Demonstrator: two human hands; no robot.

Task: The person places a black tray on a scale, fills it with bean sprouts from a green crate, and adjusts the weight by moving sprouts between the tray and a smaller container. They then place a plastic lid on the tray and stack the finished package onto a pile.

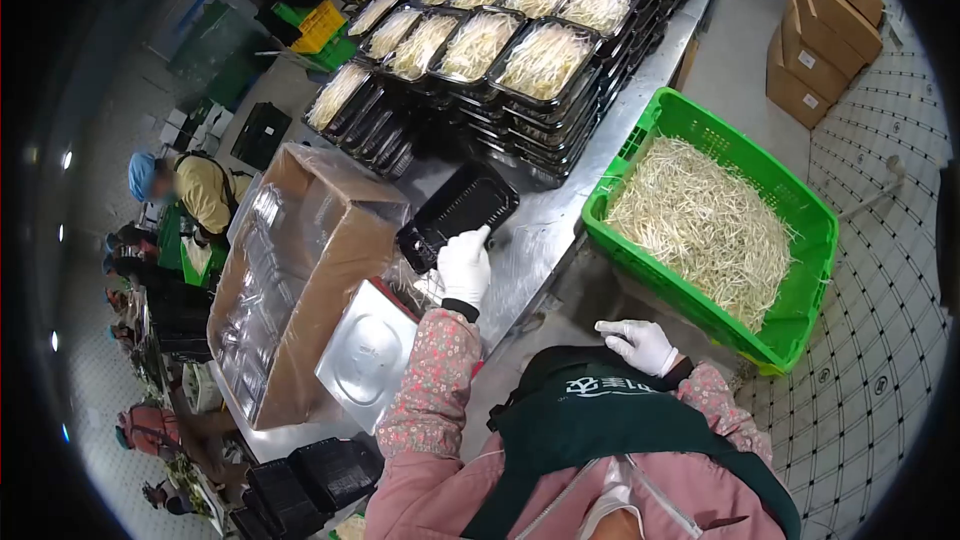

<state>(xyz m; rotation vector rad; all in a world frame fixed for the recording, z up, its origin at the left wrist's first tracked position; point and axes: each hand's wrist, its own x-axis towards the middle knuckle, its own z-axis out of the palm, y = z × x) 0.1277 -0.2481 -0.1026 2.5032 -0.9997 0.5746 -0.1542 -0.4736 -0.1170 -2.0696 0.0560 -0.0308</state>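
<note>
In the head view, my left hand in its white glove [465, 268] is resting at the near side of a black, rectangular, ribbed plastic tray [462, 208], with the index finger stretching along its edge; I cannot tell whether the other fingers are gripping it. That tray is lying tilted across the shiny metal table [537, 242], just in front of tall stacks of black plastic trays filled with pale bean sprouts [545, 60]. My right hand, gloved in white too [640, 345], is hovering near my dark green apron [545, 415], its fingers loosely extended, close together and holding nothing that I can see. Just beyond it, a bright green, perforated plastic crate [814, 285] is standing beside the table, holding a big heap of loose pale sprouts [705, 225]. To the left of my left hand, a square, silvery metal plate with a round imprint [366, 352] is lying near my flower-patterned sleeve [432, 380]. Next to it, an open brown cardboard box [350, 265] is holding clear plastic pieces [262, 290]. More black plastic trays [312, 480] are sitting at the lower left.
</note>
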